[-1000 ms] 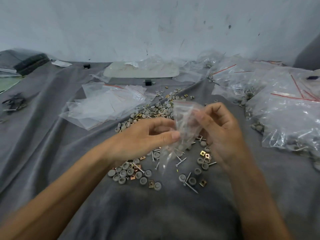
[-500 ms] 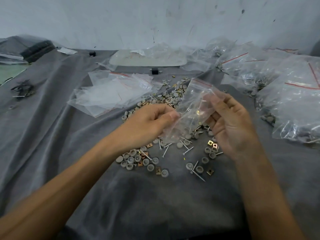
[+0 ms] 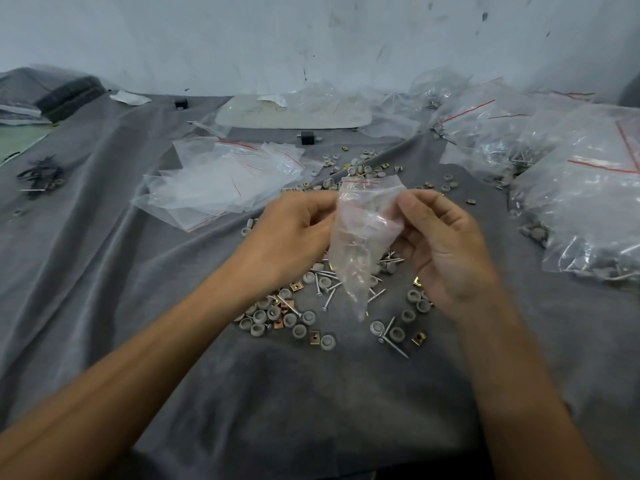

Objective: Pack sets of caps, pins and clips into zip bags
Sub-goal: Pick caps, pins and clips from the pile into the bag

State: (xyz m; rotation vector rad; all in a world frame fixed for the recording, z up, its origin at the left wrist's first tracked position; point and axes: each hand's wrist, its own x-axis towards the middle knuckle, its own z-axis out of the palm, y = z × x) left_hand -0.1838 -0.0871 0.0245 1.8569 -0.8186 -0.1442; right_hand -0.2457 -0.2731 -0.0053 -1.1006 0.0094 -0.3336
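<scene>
Grey cloth [image 3: 311, 393]; left hand [image 3: 294, 237] and right hand [image 3: 446, 247], each grip pinching a zip bag [image 3: 363, 230], contents blurred.

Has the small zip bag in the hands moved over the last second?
Yes. Judged against the loose grey caps, the zip bag has swung its lower tip rightward and now hangs more upright.

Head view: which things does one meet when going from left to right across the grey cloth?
Pile of dark parts → empty zip bags → left hand → held zip bag → right hand → filled bags.
</scene>
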